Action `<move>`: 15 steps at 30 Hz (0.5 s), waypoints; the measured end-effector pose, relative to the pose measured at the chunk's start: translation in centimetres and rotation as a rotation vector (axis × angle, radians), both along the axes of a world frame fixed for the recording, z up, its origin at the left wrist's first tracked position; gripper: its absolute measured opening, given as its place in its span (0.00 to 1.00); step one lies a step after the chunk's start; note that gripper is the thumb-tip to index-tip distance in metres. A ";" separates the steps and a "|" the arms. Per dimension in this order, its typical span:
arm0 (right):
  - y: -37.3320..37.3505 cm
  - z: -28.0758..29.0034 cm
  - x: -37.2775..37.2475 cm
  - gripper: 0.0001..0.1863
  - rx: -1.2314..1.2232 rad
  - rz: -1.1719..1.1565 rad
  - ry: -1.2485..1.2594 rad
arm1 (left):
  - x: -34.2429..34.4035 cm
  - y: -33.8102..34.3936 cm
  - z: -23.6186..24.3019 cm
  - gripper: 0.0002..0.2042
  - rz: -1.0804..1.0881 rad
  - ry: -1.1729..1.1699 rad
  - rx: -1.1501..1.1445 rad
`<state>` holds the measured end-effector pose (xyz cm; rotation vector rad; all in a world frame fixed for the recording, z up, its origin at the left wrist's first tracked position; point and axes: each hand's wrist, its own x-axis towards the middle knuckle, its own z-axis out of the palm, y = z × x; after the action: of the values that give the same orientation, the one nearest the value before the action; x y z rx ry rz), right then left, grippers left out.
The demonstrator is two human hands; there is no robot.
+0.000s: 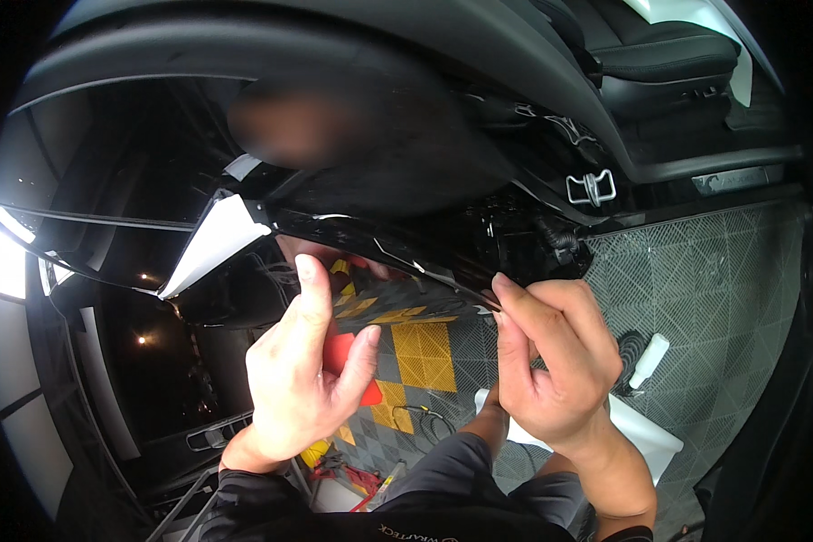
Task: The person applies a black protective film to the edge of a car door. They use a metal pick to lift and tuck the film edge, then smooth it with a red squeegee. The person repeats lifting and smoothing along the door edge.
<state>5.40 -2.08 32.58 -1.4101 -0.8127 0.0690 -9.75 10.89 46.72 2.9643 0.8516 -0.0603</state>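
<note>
A glossy black car panel (352, 237) runs slantwise across the middle, its lower surface mirroring a hand and yellow patches. My right hand (556, 352) is closed, thumb and forefinger pinching the thin black film edge (491, 305) at the panel's right end. Just below the panel, my left hand (303, 370) has its thumb and forefinger raised and apart. A flat red piece (371, 394), squeegee-like, shows behind that thumb and seems held in the other fingers, which are mostly hidden. Beyond the left hand, a white folded sheet (215, 246) sticks out by the panel's left end.
A metal door striker (592, 188) and black seat (664, 50) lie at upper right. On the grey-and-yellow tiled floor (723, 298) are a white bottle (649, 361), a white sheet (664, 443) and a dark cable (434, 420). A stepladder frame (210, 438) stands lower left.
</note>
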 end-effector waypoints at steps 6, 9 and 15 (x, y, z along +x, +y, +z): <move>-0.7 -0.7 -0.1 0.16 -0.032 0.005 -0.004 | -0.1 0.0 -0.1 0.41 0.021 -0.007 -0.013; -1.2 -1.1 -0.1 0.17 -0.049 0.010 0.012 | 0.0 0.1 -0.3 0.41 -0.005 -0.026 0.004; -1.7 -1.9 0.2 0.16 -0.053 -0.020 -0.006 | -0.1 0.0 -0.3 0.42 0.019 -0.015 0.004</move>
<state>5.64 -3.74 30.67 -1.4686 -0.8064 0.0709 -9.84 10.87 46.43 2.9564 0.8790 -0.0355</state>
